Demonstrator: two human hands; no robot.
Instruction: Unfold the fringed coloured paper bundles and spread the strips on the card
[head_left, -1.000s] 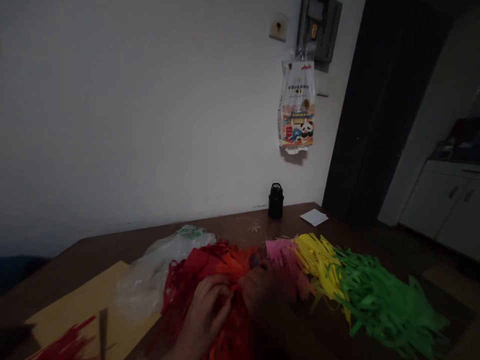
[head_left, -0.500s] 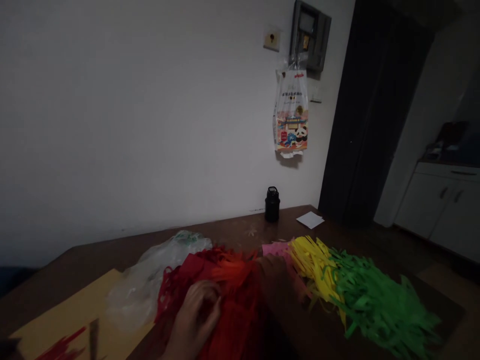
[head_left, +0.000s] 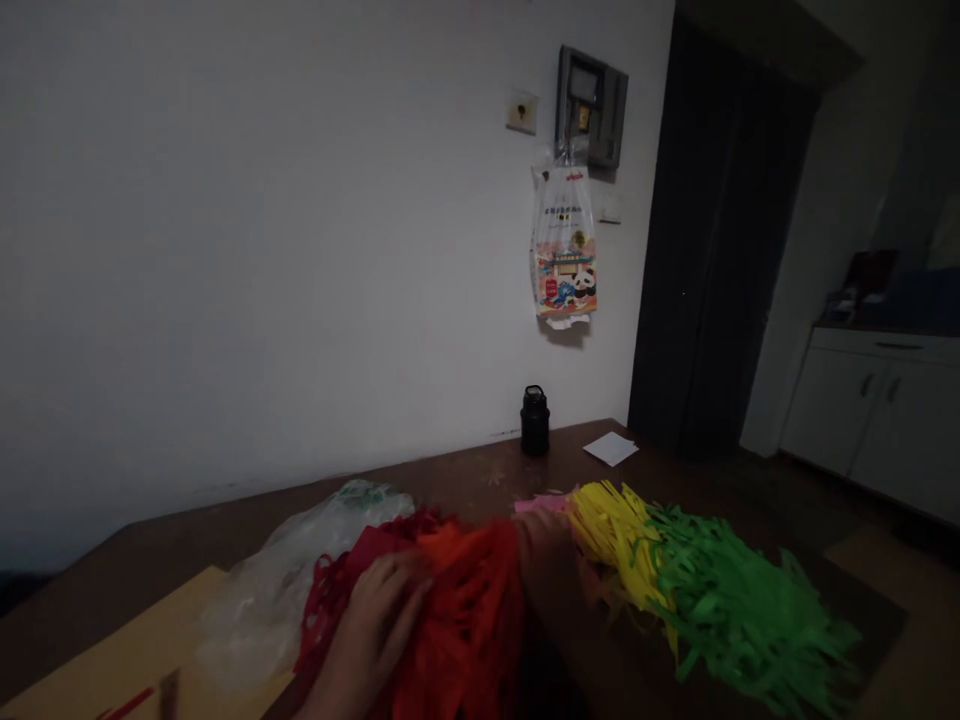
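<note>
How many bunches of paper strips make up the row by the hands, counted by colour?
Dark red bunch: 1
Orange-red bunch: 1
Pink bunch: 1, partly hidden by the right hand
Yellow bunch: 1
Green bunch: 1
Total: 5

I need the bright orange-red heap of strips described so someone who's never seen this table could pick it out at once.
Find the brown table against the plain white wall. At its near side, look between the person's bare left hand and right hand. The orange-red heap of thin strips there is brighter than the dark red strips on its left.
</note>
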